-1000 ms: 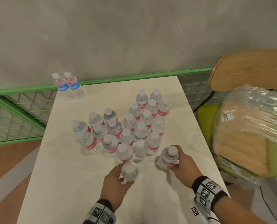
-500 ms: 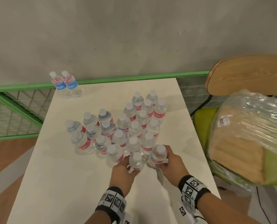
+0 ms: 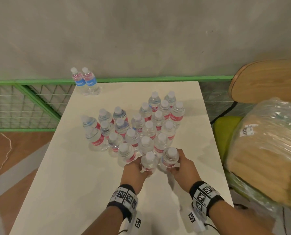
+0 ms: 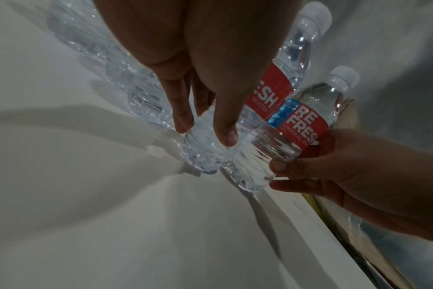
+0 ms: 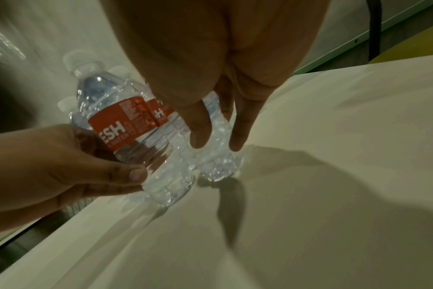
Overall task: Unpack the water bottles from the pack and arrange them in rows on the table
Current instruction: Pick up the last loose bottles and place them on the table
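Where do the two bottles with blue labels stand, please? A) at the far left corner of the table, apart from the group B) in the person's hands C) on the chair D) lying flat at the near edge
A: the two blue-label bottles stand upright at the table's far left corner, apart from the group.

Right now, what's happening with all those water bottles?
A person is lining up small water bottles on a white table. The left hand holds one bottle and the right hand holds another bottle, both at the near end of the big bunch. Two more bottles stand apart at the far corner. A plastic-wrapped pack sits on a chair nearby.
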### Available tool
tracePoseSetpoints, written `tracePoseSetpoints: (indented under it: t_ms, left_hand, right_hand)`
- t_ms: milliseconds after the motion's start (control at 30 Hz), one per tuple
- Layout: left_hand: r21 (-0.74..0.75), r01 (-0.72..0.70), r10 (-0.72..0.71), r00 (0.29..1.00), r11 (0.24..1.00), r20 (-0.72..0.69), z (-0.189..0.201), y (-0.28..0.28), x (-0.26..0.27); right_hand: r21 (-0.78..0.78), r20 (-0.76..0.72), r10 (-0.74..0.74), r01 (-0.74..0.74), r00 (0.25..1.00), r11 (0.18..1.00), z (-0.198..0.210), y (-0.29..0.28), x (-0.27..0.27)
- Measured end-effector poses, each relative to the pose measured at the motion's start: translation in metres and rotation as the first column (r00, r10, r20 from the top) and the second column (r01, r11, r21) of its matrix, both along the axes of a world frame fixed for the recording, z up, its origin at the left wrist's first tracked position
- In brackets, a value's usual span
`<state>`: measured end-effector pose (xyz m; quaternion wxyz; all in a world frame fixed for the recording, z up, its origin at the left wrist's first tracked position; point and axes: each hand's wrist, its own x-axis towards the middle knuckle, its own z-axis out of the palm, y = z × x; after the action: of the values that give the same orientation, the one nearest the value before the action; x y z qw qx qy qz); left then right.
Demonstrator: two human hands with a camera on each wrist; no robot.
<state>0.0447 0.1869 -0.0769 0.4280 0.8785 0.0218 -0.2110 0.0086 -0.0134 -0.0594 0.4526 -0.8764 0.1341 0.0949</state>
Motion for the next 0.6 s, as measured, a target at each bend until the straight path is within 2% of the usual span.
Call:
tracePoseSetpoints:
  t_ms: [67, 167, 333, 500, 600]
  left_hand:
    - [0.054, 0.090, -0.091, 0.996, 0.994, 0.012, 0.003, 0.005, -0.001]
    - [0.131, 0.223, -0.224, 0.975, 0.966, -0.008, 0.011, 0.028, -0.003]
    - [0.152, 0.396, -0.388, 0.918, 0.905, -0.083, 0.024, 0.122, -0.009]
    - [0.273, 0.458, -0.405, 0.885, 0.846, -0.228, 0.052, 0.239, 0.000]
    - [0.392, 0.490, -0.427, 0.871, 0.778, -0.242, 0.078, 0.289, 0.026]
  right_hand:
    - [-0.038, -0.042, 0.011, -0.013, 0.999, 0.999, 0.000, -0.004, -0.003]
    - [-0.185, -0.166, 0.064, -0.095, 0.984, 0.978, 0.004, -0.014, -0.016]
    - [-0.273, -0.423, 0.192, -0.326, 0.886, 0.905, 0.030, -0.024, -0.055]
    - [-0.281, -0.455, 0.244, -0.398, 0.856, 0.873, 0.067, 0.026, -0.062]
    - [-0.202, -0.375, 0.309, -0.402, 0.874, 0.893, 0.085, 0.084, -0.050]
